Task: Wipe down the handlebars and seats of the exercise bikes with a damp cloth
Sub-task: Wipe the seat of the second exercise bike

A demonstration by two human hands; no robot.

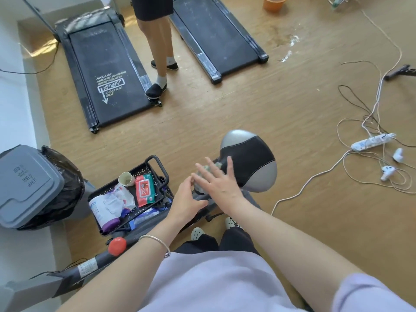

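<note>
Wooden floor [247, 104] carries two treadmills [105, 70], a grey bin [27, 188], a power strip [371, 142].

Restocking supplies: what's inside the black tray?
The tray holds a paper cup, a red wipes pack, a purple-capped white bottle and crumpled white wrappers. Anything beneath the wrappers is covered.

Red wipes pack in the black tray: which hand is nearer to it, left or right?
Left. The left hand is just to the right of the red wipes pack. The right hand lies farther right, flat on the cloth at the bike seat.
</note>
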